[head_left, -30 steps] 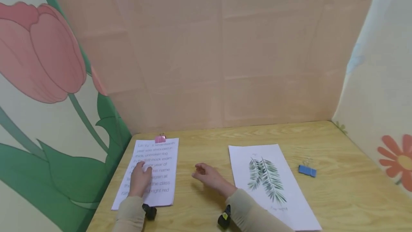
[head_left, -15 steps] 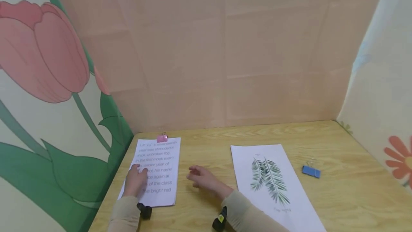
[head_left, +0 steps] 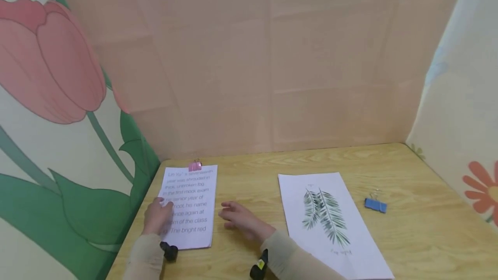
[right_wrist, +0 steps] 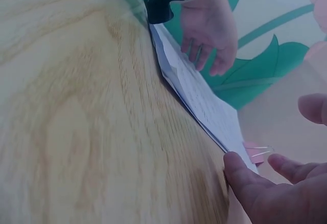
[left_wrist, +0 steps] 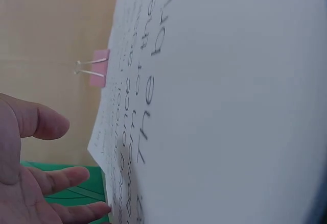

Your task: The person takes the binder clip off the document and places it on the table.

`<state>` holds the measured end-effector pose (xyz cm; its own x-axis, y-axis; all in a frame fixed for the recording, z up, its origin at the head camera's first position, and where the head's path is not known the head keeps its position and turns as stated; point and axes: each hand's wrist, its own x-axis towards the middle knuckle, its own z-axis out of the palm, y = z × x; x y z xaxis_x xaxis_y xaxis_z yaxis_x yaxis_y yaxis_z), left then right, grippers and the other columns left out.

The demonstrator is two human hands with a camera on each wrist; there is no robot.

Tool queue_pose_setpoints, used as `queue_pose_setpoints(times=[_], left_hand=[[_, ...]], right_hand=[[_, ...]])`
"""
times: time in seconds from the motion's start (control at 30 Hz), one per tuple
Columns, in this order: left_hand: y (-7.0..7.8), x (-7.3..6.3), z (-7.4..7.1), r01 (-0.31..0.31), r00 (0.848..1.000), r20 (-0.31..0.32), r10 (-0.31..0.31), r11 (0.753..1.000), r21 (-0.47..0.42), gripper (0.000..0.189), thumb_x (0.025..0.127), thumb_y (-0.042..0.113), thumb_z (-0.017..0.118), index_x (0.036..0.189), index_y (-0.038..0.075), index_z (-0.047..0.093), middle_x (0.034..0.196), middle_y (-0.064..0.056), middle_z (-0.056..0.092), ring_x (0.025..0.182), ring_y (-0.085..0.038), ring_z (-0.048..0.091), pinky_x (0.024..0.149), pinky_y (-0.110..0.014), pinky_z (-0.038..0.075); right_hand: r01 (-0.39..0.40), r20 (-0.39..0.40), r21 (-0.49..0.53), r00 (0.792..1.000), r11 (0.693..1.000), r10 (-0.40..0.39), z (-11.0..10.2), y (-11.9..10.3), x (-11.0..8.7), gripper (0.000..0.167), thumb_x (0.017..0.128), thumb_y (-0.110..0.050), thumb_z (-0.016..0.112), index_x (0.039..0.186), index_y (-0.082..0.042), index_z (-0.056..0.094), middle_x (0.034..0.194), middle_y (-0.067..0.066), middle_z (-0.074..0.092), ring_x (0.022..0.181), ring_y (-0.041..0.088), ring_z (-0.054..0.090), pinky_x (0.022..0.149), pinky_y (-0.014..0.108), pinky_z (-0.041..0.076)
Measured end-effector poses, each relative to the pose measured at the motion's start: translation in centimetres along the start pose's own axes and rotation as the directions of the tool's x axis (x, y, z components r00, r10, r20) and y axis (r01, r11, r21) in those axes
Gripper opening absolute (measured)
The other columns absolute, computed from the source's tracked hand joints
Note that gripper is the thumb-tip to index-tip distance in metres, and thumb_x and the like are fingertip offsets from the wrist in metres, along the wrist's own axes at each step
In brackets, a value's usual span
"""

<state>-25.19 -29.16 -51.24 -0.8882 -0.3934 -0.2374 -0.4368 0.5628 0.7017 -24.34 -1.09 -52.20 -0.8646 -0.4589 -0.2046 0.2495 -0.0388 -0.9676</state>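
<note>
A stack of printed sheets point(head_left: 190, 219) lies on the left of the table, a pink binder clip point(head_left: 195, 166) gripping its top edge. My left hand point(head_left: 157, 216) is over the stack's left edge, palm facing inward, fingers loosely spread and holding nothing. In the left wrist view its thumb and fingers point(left_wrist: 76, 175) stand apart beside the pages. My right hand point(head_left: 243, 219) hovers over the wood to the right of the stack, fingers relaxed and empty. The right wrist view has its fingertips near the clip end of the stack point(right_wrist: 199, 101).
Right of my right hand lies a white sheet with a palm-leaf print point(head_left: 323, 219), partly under the right forearm in view. Beyond it sits a blue binder clip point(head_left: 375, 205) on the wooden table point(head_left: 249, 165). Walls stand at the back and both sides.
My left hand has shifted left across the stack toward its left edge, uncovering more text. My right hand has moved left, closer to the stack, and its fingers have straightened.
</note>
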Motion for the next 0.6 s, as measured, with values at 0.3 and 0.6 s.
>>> queue_pose_setpoints(times=[0.3, 0.6], left_hand=[[0.01, 0.30, -0.47, 0.017, 0.999, 0.030, -0.016, 1.000, -0.026, 0.067, 0.106, 0.029, 0.040, 0.155, -0.012, 0.019, 0.149, -0.042, 0.028, 0.138, -0.057, 0.032, 0.113, -0.065, 0.028], [0.08, 0.30, -0.22, 0.010, 1.000, 0.015, -0.009, 0.998, -0.055, 0.067, 0.106, 0.029, 0.041, 0.155, -0.011, 0.020, 0.149, -0.042, 0.030, 0.137, -0.057, 0.034, 0.111, -0.065, 0.032]], right_hand=[[-0.050, -0.026, 0.121, 0.998, 0.991, 0.054, 0.05, -0.14, 0.14, 0.054, 0.102, -0.008, 0.060, 0.146, 0.014, 0.040, 0.128, 0.024, 0.060, 0.108, 0.032, 0.066, 0.096, 0.043, 0.054], [-0.076, 0.042, 0.223, 0.997, 0.972, 0.069, -0.16, -0.22, 0.47, 0.049, 0.103, -0.002, 0.052, 0.146, 0.017, 0.037, 0.135, 0.030, 0.056, 0.116, 0.039, 0.062, 0.100, 0.046, 0.051]])
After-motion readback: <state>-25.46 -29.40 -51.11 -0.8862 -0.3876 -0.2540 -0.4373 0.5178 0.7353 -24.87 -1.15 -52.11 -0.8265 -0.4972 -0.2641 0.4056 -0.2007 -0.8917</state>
